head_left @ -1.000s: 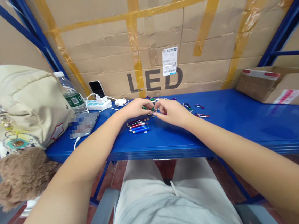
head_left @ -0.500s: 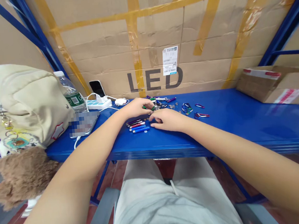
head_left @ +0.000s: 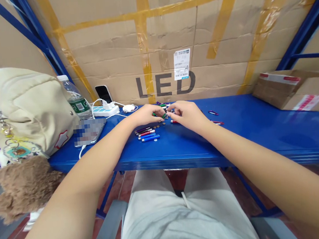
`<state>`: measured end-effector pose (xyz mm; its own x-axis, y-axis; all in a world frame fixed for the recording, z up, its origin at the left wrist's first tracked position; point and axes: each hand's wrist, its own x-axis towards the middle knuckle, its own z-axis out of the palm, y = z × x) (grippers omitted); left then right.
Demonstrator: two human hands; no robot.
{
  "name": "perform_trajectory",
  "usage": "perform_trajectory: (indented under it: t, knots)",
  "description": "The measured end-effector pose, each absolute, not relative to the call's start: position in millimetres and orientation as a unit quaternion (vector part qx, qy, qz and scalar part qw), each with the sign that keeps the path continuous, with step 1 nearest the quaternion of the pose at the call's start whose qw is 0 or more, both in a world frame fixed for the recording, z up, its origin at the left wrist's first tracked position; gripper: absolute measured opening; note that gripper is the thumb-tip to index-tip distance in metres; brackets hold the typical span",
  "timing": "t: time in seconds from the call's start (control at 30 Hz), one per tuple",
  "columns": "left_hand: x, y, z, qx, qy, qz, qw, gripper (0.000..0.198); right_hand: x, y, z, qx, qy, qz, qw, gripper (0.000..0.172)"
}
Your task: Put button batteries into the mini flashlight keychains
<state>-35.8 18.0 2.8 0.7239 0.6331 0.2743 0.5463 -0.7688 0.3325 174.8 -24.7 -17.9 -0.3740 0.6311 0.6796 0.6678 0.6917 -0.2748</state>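
Note:
My left hand is closed over the blue table, its fingers around a small green tube that shows at the fingertips. Beside it my right hand is closed in a pinch close to the green tube's end. What its fingers hold is too small and hidden to make out. In front of my left hand lies a row of slim metal tubes, purple, red and blue with silver ends. Small round discs are scattered beside them. A red tube pokes out from under my right hand. Behind the hands a pile of coloured pieces is partly covered.
Carabiner clips lie to the right. An open cardboard box stands at the table's right end. On the left are a power strip, a phone on a cable, a water bottle and a cream bag.
My right hand has moved up and right, from above the discs to beside the left fingertips, and now hides most of the clips. My left hand has stayed in place with the green tube.

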Motion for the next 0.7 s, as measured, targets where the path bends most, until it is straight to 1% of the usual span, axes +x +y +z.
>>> perform_trajectory:
  t: [0.47,0.63,0.7]
  knots:
    - [-35.5,15.8,4.7,0.927,0.308,0.187,0.107,0.014,177.7,-20.3,-21.9,-0.379,-0.843,-0.012,0.383,0.019]
    - [-34.8,15.2,5.3,0.924,0.303,0.193,0.126,0.015,179.2,-20.8,-21.2,-0.402,-0.831,0.014,0.385,0.026]
    - [-34.8,14.2,5.7,0.920,0.310,0.196,0.135,0.015,180.2,-22.2,-21.3,-0.408,-0.826,0.017,0.390,0.025]
